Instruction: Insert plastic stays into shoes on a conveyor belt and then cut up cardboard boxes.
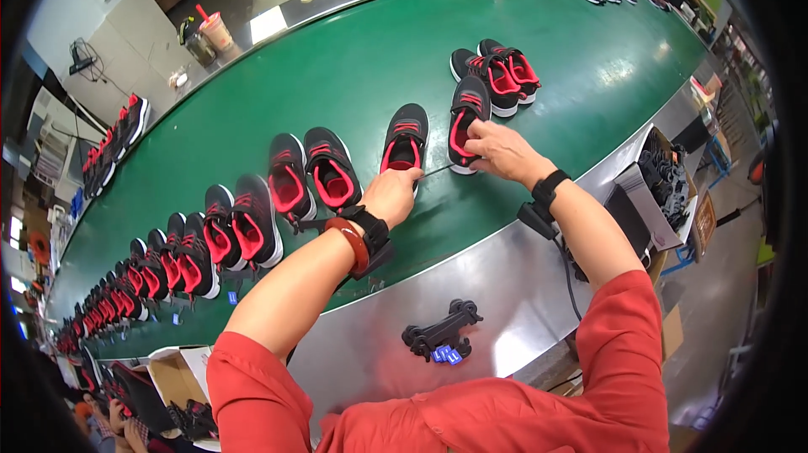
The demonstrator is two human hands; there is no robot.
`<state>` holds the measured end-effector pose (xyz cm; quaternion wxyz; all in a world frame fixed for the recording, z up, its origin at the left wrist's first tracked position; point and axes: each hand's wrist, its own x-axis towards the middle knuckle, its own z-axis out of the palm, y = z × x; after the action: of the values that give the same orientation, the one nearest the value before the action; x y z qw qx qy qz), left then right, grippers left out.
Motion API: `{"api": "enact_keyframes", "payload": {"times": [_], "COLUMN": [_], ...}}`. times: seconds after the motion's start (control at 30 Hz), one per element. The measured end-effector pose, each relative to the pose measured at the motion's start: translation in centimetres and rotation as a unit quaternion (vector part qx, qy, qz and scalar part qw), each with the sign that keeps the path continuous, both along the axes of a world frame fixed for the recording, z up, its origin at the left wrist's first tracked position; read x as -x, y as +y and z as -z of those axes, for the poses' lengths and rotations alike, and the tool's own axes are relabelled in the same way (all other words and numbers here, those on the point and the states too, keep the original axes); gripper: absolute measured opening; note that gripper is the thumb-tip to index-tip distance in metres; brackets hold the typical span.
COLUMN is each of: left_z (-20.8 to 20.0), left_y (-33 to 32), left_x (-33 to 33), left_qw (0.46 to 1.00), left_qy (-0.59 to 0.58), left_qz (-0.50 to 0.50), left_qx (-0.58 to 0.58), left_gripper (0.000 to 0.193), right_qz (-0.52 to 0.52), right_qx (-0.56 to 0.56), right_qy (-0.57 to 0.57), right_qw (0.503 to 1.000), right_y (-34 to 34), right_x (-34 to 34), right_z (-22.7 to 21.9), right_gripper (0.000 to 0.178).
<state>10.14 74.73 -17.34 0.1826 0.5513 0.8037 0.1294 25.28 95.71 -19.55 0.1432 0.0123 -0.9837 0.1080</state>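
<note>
Two black sneakers with red laces and lining stand side by side before me. My left hand (pixel 392 194) is closed at the heel of the left sneaker (pixel 406 135), pinching one end of a thin dark cord (pixel 436 171). The cord stretches across to the heel of the right sneaker (pixel 470 99). There my right hand (pixel 505 152) has its fingers bent into the shoe opening and closed around the heel edge. My fingers hide both heels in part, so how the cord meets the right sneaker cannot be seen.
The sneakers stand on a green belt (pixel 227 108) with a steel edge (pixel 522 293). Long rows of matching sneakers (pixel 252 221) run left; another pair (pixel 509 74) stands beyond. Black plastic pieces (pixel 442 331) with blue tags (pixel 446 355) lie nearby. A box of black pieces (pixel 661 179) stands right.
</note>
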Motion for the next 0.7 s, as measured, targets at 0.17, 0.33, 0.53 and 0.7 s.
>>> {"api": "enact_keyframes", "payload": {"times": [0.17, 0.33, 0.53, 0.7], "left_z": [0.2, 0.5, 0.5, 2.6], "left_y": [-0.1, -0.5, -1.7, -3.4], "left_x": [0.7, 0.7, 0.7, 1.9], "left_qw": [1.0, 0.999, 1.0, 0.981], "left_qy": [-0.027, -0.026, -0.015, -0.113], "left_qz": [-0.007, -0.019, -0.018, 0.035], "left_qx": [0.01, 0.0, 0.005, -0.152], "left_gripper": [0.029, 0.027, 0.026, 0.032], "right_qz": [0.08, 0.048, 0.02, 0.013], "right_qx": [0.065, -0.011, -0.075, -0.061], "right_qy": [-0.113, -0.038, -0.04, -0.07], "right_qw": [0.988, 0.998, 0.996, 0.996], "right_y": [-2.6, -3.4, -5.4, -5.7], "right_x": [0.1, 0.6, 1.6, 2.4], "right_z": [-0.5, -0.8, -1.1, -0.9], "right_gripper": [0.024, 0.025, 0.021, 0.024]}}
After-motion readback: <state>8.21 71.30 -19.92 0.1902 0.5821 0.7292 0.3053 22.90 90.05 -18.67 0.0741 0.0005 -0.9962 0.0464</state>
